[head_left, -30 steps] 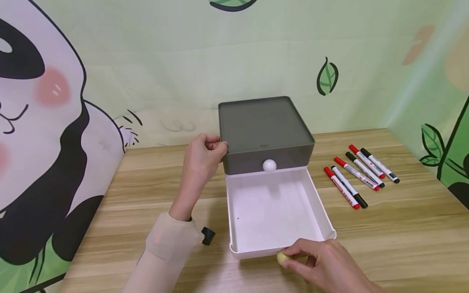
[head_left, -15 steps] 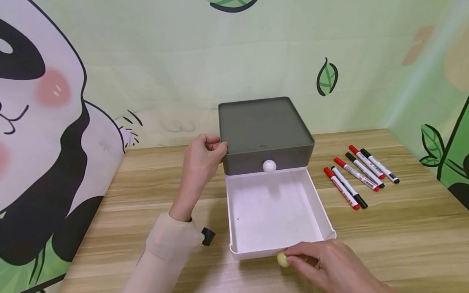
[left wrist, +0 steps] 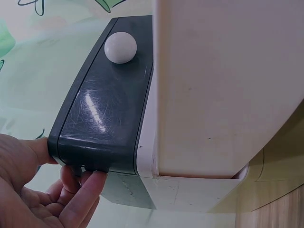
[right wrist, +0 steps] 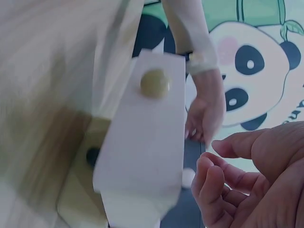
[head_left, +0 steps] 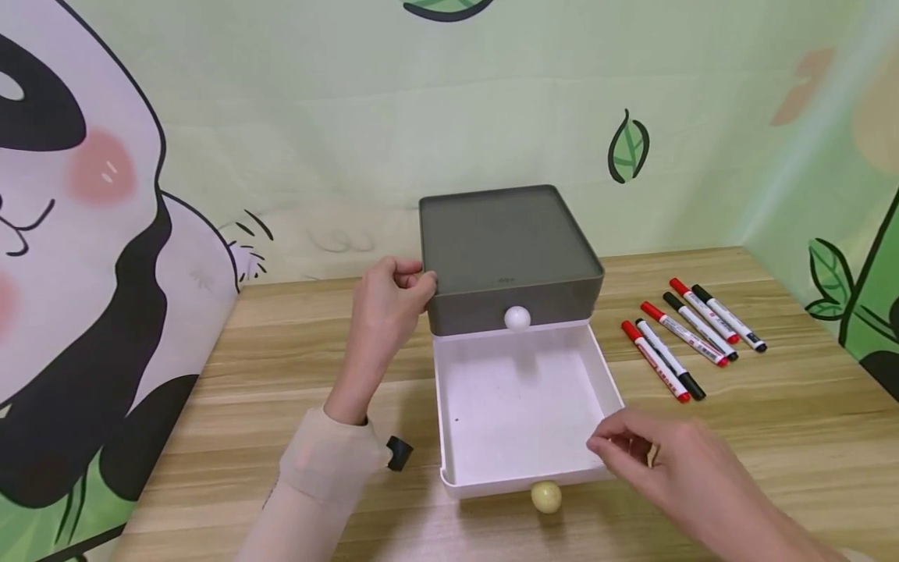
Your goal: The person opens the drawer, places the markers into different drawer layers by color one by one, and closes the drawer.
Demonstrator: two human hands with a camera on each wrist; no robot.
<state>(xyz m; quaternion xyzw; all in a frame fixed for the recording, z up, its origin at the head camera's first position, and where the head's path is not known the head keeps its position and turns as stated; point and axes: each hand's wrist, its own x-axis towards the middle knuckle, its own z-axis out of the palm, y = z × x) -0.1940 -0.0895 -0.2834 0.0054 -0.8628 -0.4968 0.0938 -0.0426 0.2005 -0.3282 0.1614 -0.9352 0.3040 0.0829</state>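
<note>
A small drawer box has a dark grey top tier [head_left: 506,234] with a white round knob [head_left: 517,318]. Below it, a white drawer [head_left: 520,406] is pulled out toward me, its bare floor visible. A yellowish round knob [head_left: 546,497] sits on the drawer's front. My left hand [head_left: 386,304] grips the grey tier's front left corner. In the left wrist view, its thumb and fingers [left wrist: 85,199] lie around that corner. My right hand [head_left: 674,468] is beside the drawer's front right corner, loosely curled, holding nothing. In the right wrist view, thumb and fingertips are slightly apart.
Several red and black markers [head_left: 681,332] lie on the wooden table [head_left: 295,367] to the right of the box. A yellowish lower tier [right wrist: 78,190] with a dark knob [right wrist: 93,156] shows in the right wrist view. A printed panda backdrop [head_left: 281,117] stands behind.
My right hand has let go of the yellowish knob and moved up and right. The left hand and the pulled-out drawer stay where they were.
</note>
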